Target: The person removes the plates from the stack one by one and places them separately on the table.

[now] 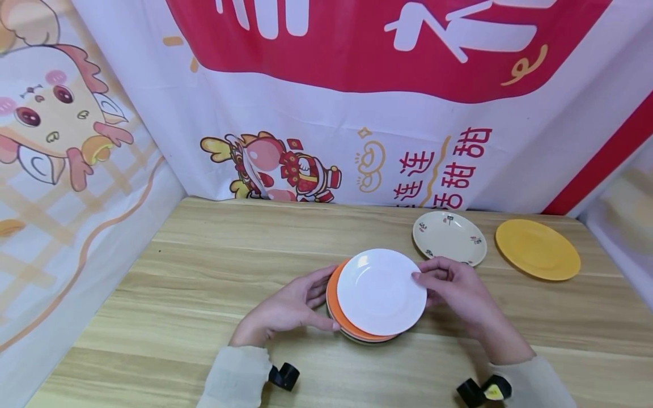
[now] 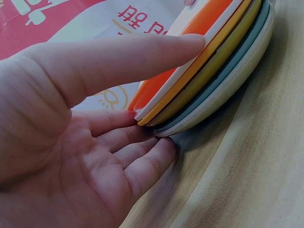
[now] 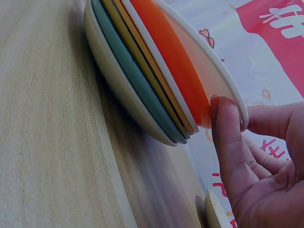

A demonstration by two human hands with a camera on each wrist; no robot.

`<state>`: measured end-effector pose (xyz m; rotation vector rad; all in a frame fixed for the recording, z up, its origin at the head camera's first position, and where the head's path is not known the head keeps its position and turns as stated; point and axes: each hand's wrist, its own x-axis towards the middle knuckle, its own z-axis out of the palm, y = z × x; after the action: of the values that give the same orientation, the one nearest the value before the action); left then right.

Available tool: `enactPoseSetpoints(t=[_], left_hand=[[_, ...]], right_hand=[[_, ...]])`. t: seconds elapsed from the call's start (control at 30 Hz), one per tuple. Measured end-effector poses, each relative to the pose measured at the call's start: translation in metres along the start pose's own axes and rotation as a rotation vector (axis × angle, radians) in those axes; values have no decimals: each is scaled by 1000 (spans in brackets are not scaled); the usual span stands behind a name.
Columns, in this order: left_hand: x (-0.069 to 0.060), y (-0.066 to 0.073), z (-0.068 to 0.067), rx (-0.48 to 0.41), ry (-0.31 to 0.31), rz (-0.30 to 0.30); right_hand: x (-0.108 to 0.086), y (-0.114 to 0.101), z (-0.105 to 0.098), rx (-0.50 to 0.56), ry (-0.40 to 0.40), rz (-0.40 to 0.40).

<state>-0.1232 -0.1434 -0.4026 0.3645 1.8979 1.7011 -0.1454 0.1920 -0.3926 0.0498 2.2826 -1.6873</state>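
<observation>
A white plate (image 1: 382, 294) sits at the top of the pile, its right edge lifted clear of the orange plate (image 1: 334, 292) beneath, as my right hand (image 1: 456, 283) pinches the rim between thumb and fingers. My left hand (image 1: 288, 303) lies along the opposite side — fingers relaxed and extended, thumb and fingertips touching the stack (image 3: 142, 71). Below the orange, white, amber, olive, teal and cream rims show, the cream resting on the wood-grain surface (image 1: 204, 255). Just beyond my right hand lies 1 cream plate with small printed motifs (image 1: 449, 238); farther right, near it, 1 yellow plate (image 1: 538, 249). I wear 2 pale sleeves (image 1: 234, 377), a black device (image 1: 285, 377) at each wrist — and a red-and-white printed cloth (image 1: 377, 102) hangs behind the surface.
</observation>
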Motion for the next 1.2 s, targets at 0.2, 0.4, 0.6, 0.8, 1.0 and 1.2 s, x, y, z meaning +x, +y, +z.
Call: enactPoseSetpoints(t=[0.2,0.4,0.6,0.8,1.0,1.2], left_hand=[[0,-1,0,-7,4,-6],[0,-2,-1,-6,-4,5],[0,-3,-2,5,1,12],[1,-2,-2,8,0,13],[1,-1,-2,5,-4,12],[1,-2,-2,7,-4,14]], right_hand=[[0,-1,-1,1,-6,11],[0,-2,-1,15,-17,1],[1,-3,-2,28,-11,-3],[1,-2,-3,40,-9,4],[0,-1,-2,50,-15,-3],[1,-2,-3,53,-8,11]])
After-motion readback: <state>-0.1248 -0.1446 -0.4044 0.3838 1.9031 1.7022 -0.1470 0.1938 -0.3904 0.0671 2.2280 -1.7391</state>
